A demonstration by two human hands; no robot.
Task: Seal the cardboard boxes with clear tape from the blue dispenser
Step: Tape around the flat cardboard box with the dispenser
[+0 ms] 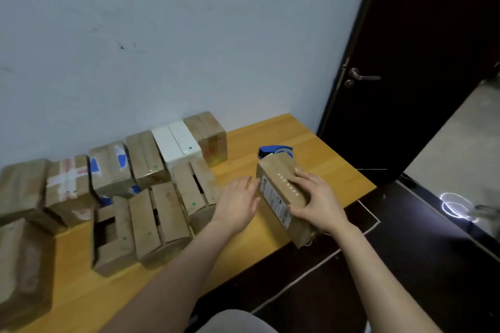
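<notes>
With right fingers point(302, 180) a little spread and curved over the top of the box point(273, 170), thumb lower down toward its near end: a grip from above by the right hand point(318, 201). With left fingers point(250, 184) straight and pressed together, tips touching the 9 o'clock face of the same box, beside its printed label point(273, 198); left hand point(236, 203) flat, holding nothing. Box lying lengthwise, top flaps closed, a row of small white marks along the top. Placed at the 4 o'clock side of the bench point(311, 138), near end out past the bench edge; resting or lifted, not possible to tell. Just behind the box, at 12 o'clock from it, the blue dispenser point(270, 150) with a roll of clear tape, lower part hidden by the box. At 9 o'clock from the hands, three open boxes point(159, 220) side by side, flaps apart with dark gaps between, green dots on the cardboard. Beyond these, toward 10 and 11 o'clock, a row of taped boxes point(146, 157) along the wall point(162, 35); among them a white box point(176, 143), one with blue patches, one with a pale tape cross. More brown boxes at the far 9 o'clock end, blurred. At 1 o'clock, a dark door point(419, 48) with a metal handle point(364, 77). At 3 o'clock, lower than the bench, dark floor point(405, 265) with a white line and a bright glare.
</notes>
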